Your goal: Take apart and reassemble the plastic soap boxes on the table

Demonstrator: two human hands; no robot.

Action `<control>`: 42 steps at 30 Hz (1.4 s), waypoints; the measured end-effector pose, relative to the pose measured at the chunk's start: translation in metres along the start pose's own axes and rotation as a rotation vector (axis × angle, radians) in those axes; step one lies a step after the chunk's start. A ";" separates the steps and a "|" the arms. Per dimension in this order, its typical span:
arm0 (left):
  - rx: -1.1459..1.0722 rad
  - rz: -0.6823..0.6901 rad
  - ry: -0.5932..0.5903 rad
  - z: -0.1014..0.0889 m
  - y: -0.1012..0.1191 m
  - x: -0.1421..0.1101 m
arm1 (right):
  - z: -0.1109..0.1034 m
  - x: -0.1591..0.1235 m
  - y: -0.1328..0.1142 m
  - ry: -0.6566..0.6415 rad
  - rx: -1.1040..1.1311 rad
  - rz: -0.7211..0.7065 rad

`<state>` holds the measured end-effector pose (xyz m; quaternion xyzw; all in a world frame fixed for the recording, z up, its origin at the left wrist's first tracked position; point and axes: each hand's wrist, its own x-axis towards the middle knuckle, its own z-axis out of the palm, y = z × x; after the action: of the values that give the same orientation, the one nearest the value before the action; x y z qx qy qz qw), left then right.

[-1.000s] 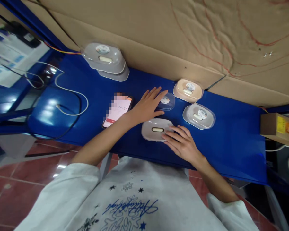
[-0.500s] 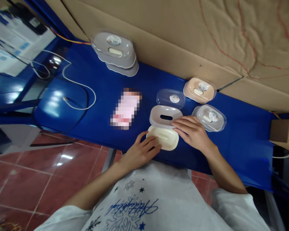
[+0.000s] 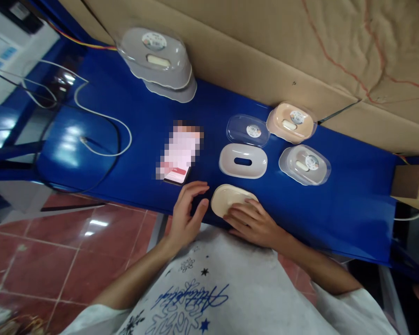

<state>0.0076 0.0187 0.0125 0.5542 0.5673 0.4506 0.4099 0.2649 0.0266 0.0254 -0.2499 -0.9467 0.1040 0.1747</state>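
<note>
A cream oval soap-dish base (image 3: 226, 198) lies near the front edge of the blue table (image 3: 335, 204). My right hand (image 3: 253, 223) rests on its near side, fingers laid over the rim. My left hand (image 3: 186, 215) hovers just left of it, fingers curled and apart, holding nothing. Behind the base sits a white slotted insert tray (image 3: 243, 161), and behind that a clear lid (image 3: 247, 130) with a round sticker.
A phone (image 3: 179, 156) lies left of the trays. Two closed soap boxes, peach (image 3: 291, 122) and grey (image 3: 304, 164), sit to the right. A stack of grey boxes (image 3: 157, 60) stands at the back left, by white cables (image 3: 101, 118). Cardboard (image 3: 300, 46) lines the back.
The white insert was lifted off the cream base and set down behind it. My right hand moved from the insert to the base; my left hand let go and drew left.
</note>
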 end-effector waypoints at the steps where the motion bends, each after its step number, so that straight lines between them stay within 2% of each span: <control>1: -0.107 -0.060 0.019 0.001 -0.001 0.001 | 0.002 -0.002 -0.003 0.033 0.037 0.028; 3: -0.286 -0.171 0.037 0.001 -0.001 0.004 | 0.005 -0.003 -0.005 0.112 0.134 0.106; 5: -0.371 -0.263 0.017 -0.002 0.000 0.007 | 0.006 -0.004 -0.005 0.152 0.186 0.175; 10: -0.358 -0.365 -0.067 -0.008 0.010 0.006 | 0.016 -0.010 -0.013 0.045 0.058 0.261; 12: -0.357 -0.373 -0.100 -0.007 0.013 0.003 | 0.017 -0.014 -0.017 0.032 0.040 0.257; 14: -0.416 -0.388 -0.125 -0.004 0.014 0.001 | 0.014 -0.014 -0.021 0.079 0.045 0.236; 17: -0.639 -0.509 -0.229 0.001 0.014 0.001 | 0.001 -0.003 -0.023 0.115 0.081 0.176; 19: -0.815 -0.660 -0.333 0.003 0.015 0.005 | -0.009 0.010 -0.019 0.103 0.104 0.085; 21: -0.950 -0.785 -0.373 0.004 0.016 0.008 | -0.017 0.022 -0.007 0.116 0.109 0.001; 22: -0.997 -0.827 -0.362 0.004 0.016 0.010 | -0.021 0.027 0.001 0.143 0.106 -0.001; 24: -1.055 -0.882 -0.320 0.001 0.016 0.011 | -0.026 0.033 0.022 0.176 0.076 0.097; 27: -1.137 -0.939 -0.276 -0.005 0.013 0.011 | -0.029 0.034 0.055 0.090 -0.056 0.273; 29: -1.231 -0.974 -0.255 -0.008 0.010 0.010 | -0.027 0.034 0.071 0.029 -0.155 0.261; 31: -1.329 -1.009 -0.235 -0.008 0.006 0.010 | -0.027 0.034 0.076 0.048 -0.192 0.228; 34: -1.419 -1.035 -0.230 -0.001 0.001 0.016 | -0.031 0.035 0.068 0.154 -0.098 0.245; 36: -1.444 -1.005 -0.241 0.006 0.000 0.023 | -0.037 0.035 0.055 0.176 0.004 0.229; 39: -1.445 -0.914 -0.269 0.015 0.004 0.034 | -0.042 0.034 0.039 0.106 0.055 0.164; 42: -1.397 -0.847 -0.285 0.020 0.012 0.041 | -0.040 0.031 0.031 0.051 -0.004 0.139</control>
<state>0.0277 0.0600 0.0200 -0.0368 0.2601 0.4321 0.8627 0.2684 0.0729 0.0615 -0.3179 -0.9225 0.1077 0.1905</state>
